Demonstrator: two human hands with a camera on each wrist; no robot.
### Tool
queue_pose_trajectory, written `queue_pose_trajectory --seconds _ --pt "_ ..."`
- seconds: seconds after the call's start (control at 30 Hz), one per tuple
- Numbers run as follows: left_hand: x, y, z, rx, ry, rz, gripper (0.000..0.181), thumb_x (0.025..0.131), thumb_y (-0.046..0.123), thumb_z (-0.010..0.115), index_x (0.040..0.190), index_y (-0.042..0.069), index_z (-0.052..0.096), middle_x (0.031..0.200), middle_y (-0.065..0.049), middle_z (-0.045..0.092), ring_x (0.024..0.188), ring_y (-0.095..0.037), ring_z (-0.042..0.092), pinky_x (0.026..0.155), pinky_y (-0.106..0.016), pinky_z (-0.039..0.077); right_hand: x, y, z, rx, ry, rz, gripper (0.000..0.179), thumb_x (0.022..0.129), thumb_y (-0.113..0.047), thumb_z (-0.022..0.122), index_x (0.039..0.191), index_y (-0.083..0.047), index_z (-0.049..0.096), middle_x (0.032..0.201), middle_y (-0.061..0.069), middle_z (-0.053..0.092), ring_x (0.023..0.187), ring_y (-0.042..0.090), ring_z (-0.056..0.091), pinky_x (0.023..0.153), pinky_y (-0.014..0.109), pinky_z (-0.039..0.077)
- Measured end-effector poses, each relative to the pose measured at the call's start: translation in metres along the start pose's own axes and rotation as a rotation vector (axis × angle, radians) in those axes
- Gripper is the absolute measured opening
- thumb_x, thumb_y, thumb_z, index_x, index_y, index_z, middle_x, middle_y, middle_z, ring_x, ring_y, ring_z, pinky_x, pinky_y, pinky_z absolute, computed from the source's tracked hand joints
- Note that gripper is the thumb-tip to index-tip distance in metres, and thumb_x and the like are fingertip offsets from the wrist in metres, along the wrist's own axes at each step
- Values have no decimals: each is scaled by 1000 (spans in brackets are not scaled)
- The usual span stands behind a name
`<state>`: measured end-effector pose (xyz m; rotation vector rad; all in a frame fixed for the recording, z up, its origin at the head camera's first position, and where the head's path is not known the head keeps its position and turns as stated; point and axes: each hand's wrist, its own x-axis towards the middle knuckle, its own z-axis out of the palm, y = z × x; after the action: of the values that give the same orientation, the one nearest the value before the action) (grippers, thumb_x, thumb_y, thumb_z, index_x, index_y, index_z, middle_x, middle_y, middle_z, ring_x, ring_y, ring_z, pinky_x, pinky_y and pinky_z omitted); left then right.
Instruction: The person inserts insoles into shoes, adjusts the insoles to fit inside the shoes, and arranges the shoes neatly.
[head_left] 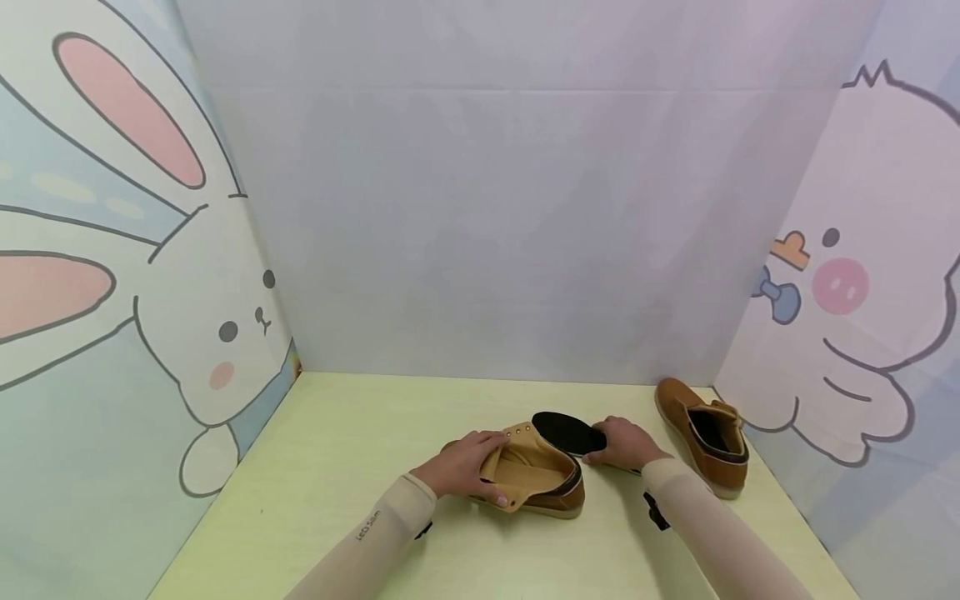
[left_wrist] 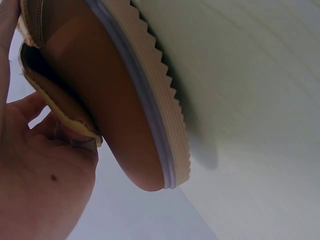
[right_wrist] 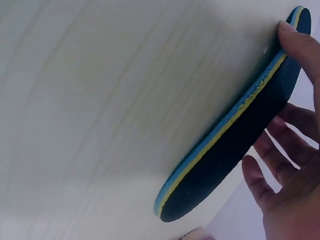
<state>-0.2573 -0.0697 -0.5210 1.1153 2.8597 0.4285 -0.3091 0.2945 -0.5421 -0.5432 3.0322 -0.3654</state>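
A brown shoe [head_left: 555,502] with a tan lining sits on the table, its opening facing up and its heel to the right. My left hand [head_left: 468,468] grips the upper at the eyelet flaps and spreads the opening. In the left wrist view, the fingers curl round a flap above the ridged sole [left_wrist: 165,100]. My right hand [head_left: 626,443] holds a black insole [head_left: 564,432] by one end, just beyond the shoe's heel. In the right wrist view, the thumb lies on its blue and yellow layered edge [right_wrist: 220,129] and the fingers on the far side.
A second brown shoe [head_left: 693,433] with a dark inside stands at the back right of the pale table [head_left: 337,467]. A grey backdrop [head_left: 480,233] closes off the back, and cartoon-printed side walls flank the table.
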Motion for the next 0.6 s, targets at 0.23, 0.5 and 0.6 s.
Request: queue_pose_trajectory --seconds 0.23,0.5,0.6 --pt "0 -1 1 0 -2 -4 104 75 73 75 157 18 40 157 0 42 139 -23 44 107 -40 44 -4 3 -2 -22 109 -19 46 83 -43 82 111 -7 76 100 6 72 88 27 68 80 50 55" --pt "0 -1 0 6 2 -1 104 75 73 74 156 18 40 156 -1 42 139 -23 44 106 -40 45 -5 -6 -26 1 180 -42 28 83 -32 81 101 -10 78 91 -1 71 81 18 66 77 44 55" --pt "0 0 0 2 2 -1 103 75 73 74 156 18 41 156 0 42 138 -23 45 106 -40 45 -9 -11 -40 5 191 -69 25 83 -29 80 100 -11 78 89 -2 70 77 15 64 75 43 55"
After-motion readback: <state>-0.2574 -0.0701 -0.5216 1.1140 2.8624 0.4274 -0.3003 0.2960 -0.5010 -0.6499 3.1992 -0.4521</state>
